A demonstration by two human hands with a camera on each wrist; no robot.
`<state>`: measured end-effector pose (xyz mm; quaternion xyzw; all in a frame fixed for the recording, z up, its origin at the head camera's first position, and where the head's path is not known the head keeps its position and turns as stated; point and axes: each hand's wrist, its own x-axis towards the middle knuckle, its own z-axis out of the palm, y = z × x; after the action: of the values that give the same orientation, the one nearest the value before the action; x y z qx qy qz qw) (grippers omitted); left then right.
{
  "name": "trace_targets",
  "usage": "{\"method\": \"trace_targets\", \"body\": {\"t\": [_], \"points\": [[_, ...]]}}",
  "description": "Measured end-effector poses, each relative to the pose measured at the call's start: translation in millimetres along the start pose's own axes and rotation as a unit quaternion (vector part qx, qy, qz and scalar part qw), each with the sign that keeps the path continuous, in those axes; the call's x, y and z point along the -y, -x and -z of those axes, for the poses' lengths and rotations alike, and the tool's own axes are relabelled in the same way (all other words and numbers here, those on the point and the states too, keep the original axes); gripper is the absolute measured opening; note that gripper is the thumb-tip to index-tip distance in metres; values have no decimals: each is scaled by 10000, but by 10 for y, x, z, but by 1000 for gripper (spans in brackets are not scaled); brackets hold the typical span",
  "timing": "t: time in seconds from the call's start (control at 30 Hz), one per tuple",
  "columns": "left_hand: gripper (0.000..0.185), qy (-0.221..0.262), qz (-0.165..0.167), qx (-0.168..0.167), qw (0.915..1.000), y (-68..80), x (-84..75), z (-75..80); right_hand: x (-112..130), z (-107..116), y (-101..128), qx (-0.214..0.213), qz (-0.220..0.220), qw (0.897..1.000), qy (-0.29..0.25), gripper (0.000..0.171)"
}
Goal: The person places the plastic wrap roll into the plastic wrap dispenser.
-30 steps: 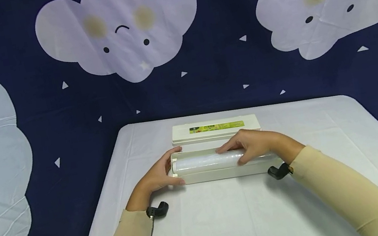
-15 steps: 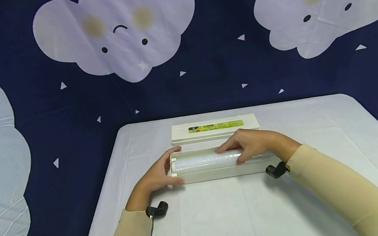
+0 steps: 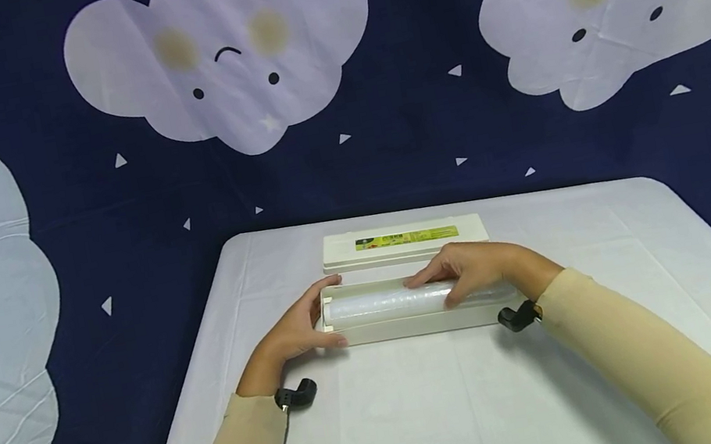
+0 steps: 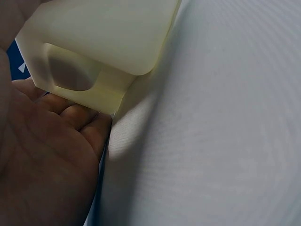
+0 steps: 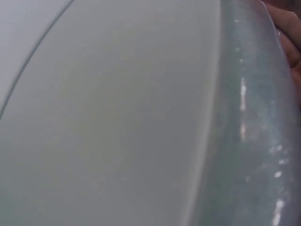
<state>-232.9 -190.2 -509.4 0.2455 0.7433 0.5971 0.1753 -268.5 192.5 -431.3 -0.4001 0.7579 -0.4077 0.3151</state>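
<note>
A roll of cling film (image 3: 370, 306) lies lengthwise in an open cream dispenser box (image 3: 417, 325) on the table. My left hand (image 3: 292, 330) grips the box's left end, thumb at the front side and fingers behind. In the left wrist view those fingers (image 4: 77, 113) reach round the end wall, which has an oval opening. My right hand (image 3: 481, 267) comes over the roll from the right and holds it between thumb and fingers. The right wrist view shows the box wall (image 5: 117, 113) and the shiny film (image 5: 249, 117) close up; the right hand is mostly hidden there.
Behind the box lies its cream lid (image 3: 404, 253) with a yellow-green label. The white-covered table (image 3: 405, 420) has rounded far corners. A dark blue cloth (image 3: 421, 147) with cloud prints hangs beyond it.
</note>
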Motion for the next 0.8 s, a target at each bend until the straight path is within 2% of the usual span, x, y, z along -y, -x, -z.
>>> {"method": "trace_targets", "body": {"t": [0.23,0.5,0.8], "points": [[117,139,44,68,9999,0,-20,-11,-44,11,-17,11,-26,9998,-195,68],[117,88,47,27,9999,7,-23,-12,-96,6,-18,75,80,9997,-223,69],[118,32,71,11,10000,8,-9,-5,-117,-6,-27,43,-153,9995,-284,70]]}}
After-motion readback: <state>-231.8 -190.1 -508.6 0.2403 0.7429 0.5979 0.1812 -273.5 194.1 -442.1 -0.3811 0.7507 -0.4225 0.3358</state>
